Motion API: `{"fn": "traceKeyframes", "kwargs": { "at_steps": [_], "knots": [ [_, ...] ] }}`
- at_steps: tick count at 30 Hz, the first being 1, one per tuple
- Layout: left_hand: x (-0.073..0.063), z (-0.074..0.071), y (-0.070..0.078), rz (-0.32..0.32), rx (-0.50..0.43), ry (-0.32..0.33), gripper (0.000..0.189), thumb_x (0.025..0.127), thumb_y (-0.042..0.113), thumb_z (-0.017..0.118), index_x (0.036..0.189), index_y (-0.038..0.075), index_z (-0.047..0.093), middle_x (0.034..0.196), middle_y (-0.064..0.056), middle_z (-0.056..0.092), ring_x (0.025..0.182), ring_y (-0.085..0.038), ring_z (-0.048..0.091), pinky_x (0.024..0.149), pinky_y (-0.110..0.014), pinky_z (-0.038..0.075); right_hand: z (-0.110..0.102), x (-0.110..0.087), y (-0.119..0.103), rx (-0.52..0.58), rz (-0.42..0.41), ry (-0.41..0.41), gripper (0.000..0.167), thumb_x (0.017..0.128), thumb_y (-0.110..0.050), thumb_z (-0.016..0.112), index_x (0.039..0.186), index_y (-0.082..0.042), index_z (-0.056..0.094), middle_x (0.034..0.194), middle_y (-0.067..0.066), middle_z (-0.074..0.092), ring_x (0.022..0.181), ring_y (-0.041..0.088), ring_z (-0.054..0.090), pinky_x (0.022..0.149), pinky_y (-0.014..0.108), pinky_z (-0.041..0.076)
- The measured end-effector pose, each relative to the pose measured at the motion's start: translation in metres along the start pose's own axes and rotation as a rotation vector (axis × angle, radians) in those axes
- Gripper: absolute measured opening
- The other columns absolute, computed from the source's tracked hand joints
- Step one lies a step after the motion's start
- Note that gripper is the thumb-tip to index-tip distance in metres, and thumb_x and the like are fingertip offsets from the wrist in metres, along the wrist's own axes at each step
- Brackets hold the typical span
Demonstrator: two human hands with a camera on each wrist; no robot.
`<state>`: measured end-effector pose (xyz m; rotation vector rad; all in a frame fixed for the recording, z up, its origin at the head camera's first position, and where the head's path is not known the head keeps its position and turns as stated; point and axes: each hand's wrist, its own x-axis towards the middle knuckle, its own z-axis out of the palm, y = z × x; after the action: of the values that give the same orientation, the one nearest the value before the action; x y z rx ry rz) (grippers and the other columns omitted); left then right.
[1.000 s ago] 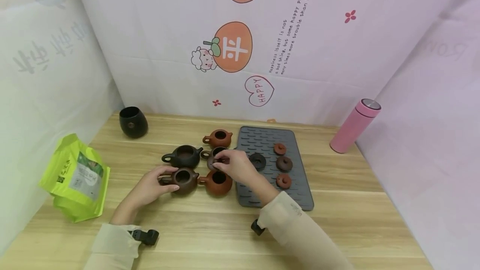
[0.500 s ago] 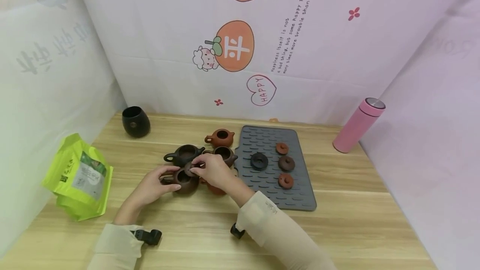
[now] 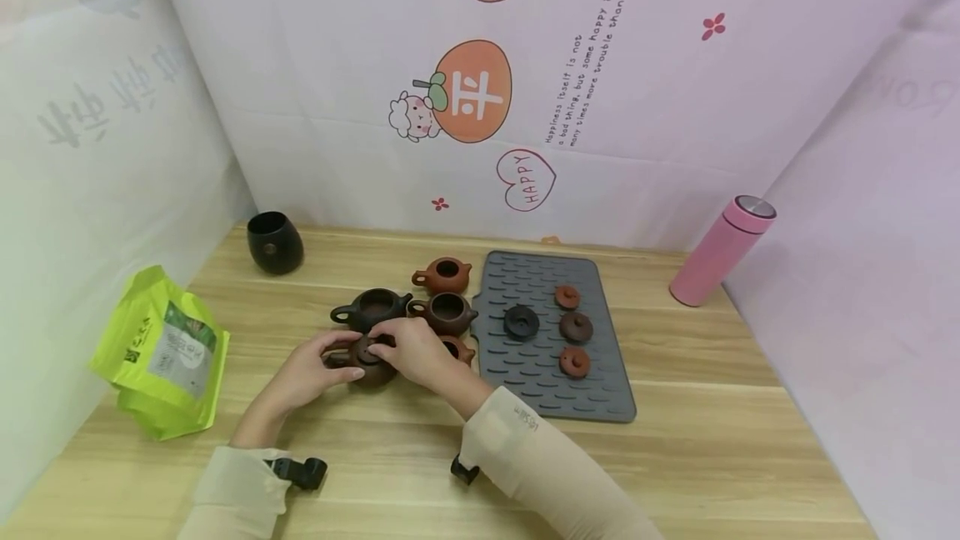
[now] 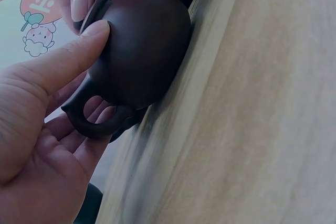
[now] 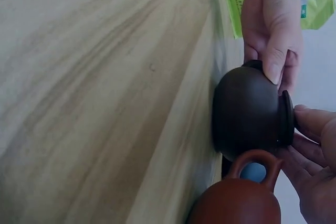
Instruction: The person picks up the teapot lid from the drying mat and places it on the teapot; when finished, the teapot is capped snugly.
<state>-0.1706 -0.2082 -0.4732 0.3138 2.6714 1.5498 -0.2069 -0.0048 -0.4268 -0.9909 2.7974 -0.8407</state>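
Observation:
My left hand grips a dark brown teapot, thumb on the near side of its body and fingers on the far side. The teapot stands upright, its handle toward my left palm. My right hand pinches a matching brown lid from above, at the teapot's mouth. In the right wrist view the lid looks nearly level, with a narrow gap or rim beneath it; full seating is unclear. Close by stand a reddish teapot, partly hidden by my right hand in the head view, and a black teapot.
Behind are another brown teapot and a small reddish one, both lidless. A grey ribbed mat on the right bears several lids, including a black lid. A green bag, black cup and pink flask stand around.
My right hand has carried the lid leftward from above the middle brown teapot and lowered it onto the mouth of the held teapot. My left hand has kept its grip.

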Motion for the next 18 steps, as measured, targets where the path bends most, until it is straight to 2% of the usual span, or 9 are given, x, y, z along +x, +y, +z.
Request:
{"fn": "traceKeyframes", "kwargs": {
  "at_steps": [10, 14, 18],
  "knots": [
    [0.0007, -0.0009, 0.0008, 0.016, 0.028, 0.011, 0.054, 0.081, 0.020, 0.082, 0.128, 0.002, 0.061, 0.132, -0.021, 0.054, 0.123, -0.040, 0.047, 0.099, -0.057, 0.038, 0.0063, -0.0020, -0.0004, -0.104, -0.078, 0.033, 0.020, 0.094, -0.026, 0.067, 0.110, -0.015, 0.074, 0.103, -0.004, 0.071, 0.092, 0.004, 0.065, 0.074, 0.014, 0.049],
    [0.0003, -0.0010, 0.0023, 0.023, 0.019, 0.016, 0.053, 0.081, 0.019, 0.082, 0.127, 0.002, 0.061, 0.131, -0.021, 0.055, 0.122, -0.040, 0.049, 0.098, -0.056, 0.039, 0.0067, -0.0027, -0.0014, -0.115, -0.073, 0.034, 0.021, 0.094, -0.025, 0.066, 0.111, -0.015, 0.073, 0.106, -0.003, 0.071, 0.094, 0.005, 0.065, 0.076, 0.015, 0.049],
    [0.0010, -0.0013, 0.0026, 0.015, 0.030, 0.001, 0.054, 0.082, 0.019, 0.081, 0.128, 0.002, 0.060, 0.132, -0.020, 0.054, 0.121, -0.039, 0.050, 0.097, -0.055, 0.040, 0.0055, -0.0037, 0.0001, -0.072, -0.035, 0.010, 0.026, 0.095, -0.026, 0.065, 0.118, -0.014, 0.071, 0.114, -0.001, 0.068, 0.103, 0.008, 0.063, 0.081, 0.018, 0.049]
  ]
}}
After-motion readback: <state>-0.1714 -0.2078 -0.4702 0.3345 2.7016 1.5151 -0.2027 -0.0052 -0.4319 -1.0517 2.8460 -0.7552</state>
